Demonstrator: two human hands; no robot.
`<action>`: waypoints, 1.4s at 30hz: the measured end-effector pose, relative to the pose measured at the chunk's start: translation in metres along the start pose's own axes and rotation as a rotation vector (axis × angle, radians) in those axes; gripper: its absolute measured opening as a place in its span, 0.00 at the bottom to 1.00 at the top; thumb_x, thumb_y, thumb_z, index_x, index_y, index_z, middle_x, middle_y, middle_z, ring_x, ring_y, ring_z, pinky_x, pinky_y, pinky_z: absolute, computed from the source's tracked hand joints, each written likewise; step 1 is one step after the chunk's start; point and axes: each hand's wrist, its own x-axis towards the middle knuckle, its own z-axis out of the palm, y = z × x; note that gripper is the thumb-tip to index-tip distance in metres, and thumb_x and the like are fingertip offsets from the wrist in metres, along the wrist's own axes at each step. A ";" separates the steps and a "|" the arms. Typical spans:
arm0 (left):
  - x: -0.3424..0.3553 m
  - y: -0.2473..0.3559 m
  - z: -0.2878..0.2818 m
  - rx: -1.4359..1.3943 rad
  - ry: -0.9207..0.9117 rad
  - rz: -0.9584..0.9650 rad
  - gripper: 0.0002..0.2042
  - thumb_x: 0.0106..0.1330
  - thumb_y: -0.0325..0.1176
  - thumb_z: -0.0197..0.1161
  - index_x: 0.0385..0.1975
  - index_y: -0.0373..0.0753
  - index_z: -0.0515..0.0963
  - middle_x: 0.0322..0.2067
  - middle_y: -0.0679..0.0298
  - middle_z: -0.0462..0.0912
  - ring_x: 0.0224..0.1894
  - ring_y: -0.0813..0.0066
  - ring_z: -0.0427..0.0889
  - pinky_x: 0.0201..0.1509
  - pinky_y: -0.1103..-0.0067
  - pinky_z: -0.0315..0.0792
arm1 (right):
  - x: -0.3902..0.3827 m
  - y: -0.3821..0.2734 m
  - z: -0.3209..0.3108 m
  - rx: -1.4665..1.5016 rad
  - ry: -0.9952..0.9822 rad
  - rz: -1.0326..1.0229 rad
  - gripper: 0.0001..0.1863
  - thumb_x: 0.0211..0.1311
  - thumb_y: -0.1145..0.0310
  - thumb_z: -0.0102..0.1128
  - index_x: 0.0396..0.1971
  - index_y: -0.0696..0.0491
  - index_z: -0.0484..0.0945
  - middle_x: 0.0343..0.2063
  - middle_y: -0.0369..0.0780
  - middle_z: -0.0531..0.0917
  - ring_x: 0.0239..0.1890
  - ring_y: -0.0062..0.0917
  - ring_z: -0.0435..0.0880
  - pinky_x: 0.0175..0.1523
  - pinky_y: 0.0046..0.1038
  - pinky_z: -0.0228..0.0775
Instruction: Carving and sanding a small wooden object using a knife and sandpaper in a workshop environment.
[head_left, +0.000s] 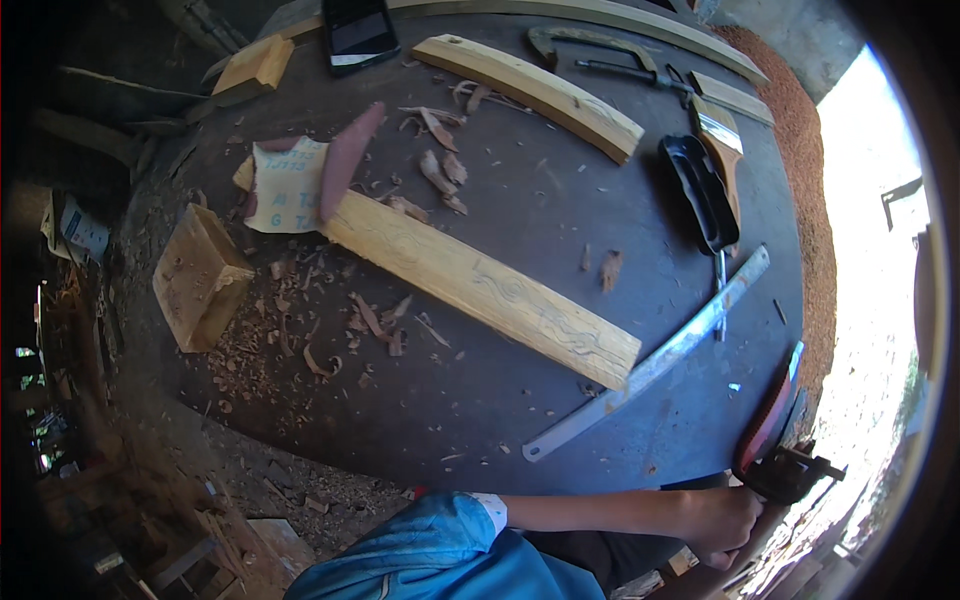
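My left forearm, in a blue sleeve, reaches across the near side of the table to the lower right. My left hand (732, 518) is closed in a fist there, next to a dark metal fitting (790, 473) at the table's corner. What its fingers hold is hidden. A brownish rod-like shape (765, 535) runs below the fist; its kind is unclear. My right hand does not show. Beyond the fitting stands a curved red strip with a toothed-looking edge (765, 420). A long flat metal blade (650, 365) lies by the end of a wooden board with pencilled patterns (490, 280).
Sandpaper (288, 190) lies over the board's far end, beside a wooden block (200, 280) and wood shavings (265, 350). Farther back are a phone (358, 35), a wooden bar (530, 90), a clamp (600, 55), a paintbrush (722, 140) and a black tray (698, 190).
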 end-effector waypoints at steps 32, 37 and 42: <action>0.064 0.028 -0.028 0.218 -0.213 -0.431 0.17 0.57 0.47 0.77 0.19 0.46 0.77 0.22 0.75 0.79 0.23 0.79 0.79 0.32 0.83 0.69 | 0.046 0.053 -0.121 0.470 -0.046 -0.076 0.14 0.84 0.61 0.45 0.54 0.55 0.73 0.33 0.31 0.77 0.34 0.13 0.72 0.40 0.18 0.65; 0.065 0.030 -0.030 0.253 -0.206 -0.465 0.17 0.57 0.48 0.77 0.19 0.48 0.77 0.22 0.76 0.80 0.23 0.81 0.79 0.32 0.85 0.69 | 0.047 0.051 -0.112 0.333 -0.019 -0.146 0.13 0.83 0.65 0.47 0.54 0.57 0.73 0.30 0.34 0.79 0.34 0.15 0.76 0.42 0.21 0.69; 0.065 0.030 -0.028 0.256 -0.206 -0.469 0.17 0.56 0.49 0.77 0.18 0.48 0.76 0.22 0.77 0.79 0.23 0.82 0.78 0.32 0.85 0.69 | 0.045 0.054 -0.102 0.393 -0.011 -0.174 0.13 0.83 0.65 0.47 0.54 0.57 0.73 0.30 0.35 0.80 0.33 0.16 0.76 0.42 0.23 0.70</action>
